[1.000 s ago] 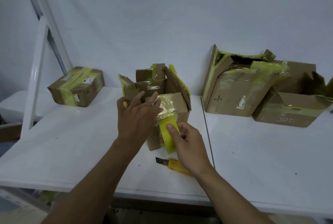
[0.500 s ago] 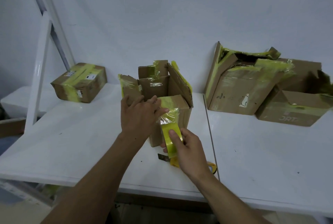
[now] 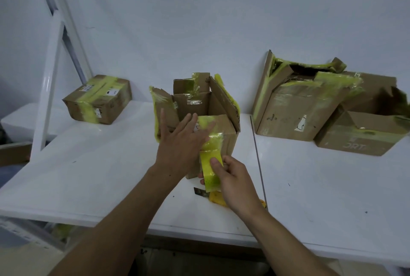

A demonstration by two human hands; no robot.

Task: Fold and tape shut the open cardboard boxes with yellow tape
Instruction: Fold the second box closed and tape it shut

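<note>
An open cardboard box stands in the middle of the white table, its flaps up and edged with old yellow tape. My left hand lies flat, fingers spread, on the box's near flap and front face. My right hand pinches a strip of yellow tape that hangs down the box's front from the near flap. A yellow box cutter lies on the table just under my right hand, partly hidden by it.
A taped-shut box sits at the far left by a white frame post. Two open, torn boxes stand at the back right against the wall. A seam splits the table.
My left hand has flattened and slid a little right across the near flap. My right hand has kept its pinch on the tape strip and drawn it slightly lower.
</note>
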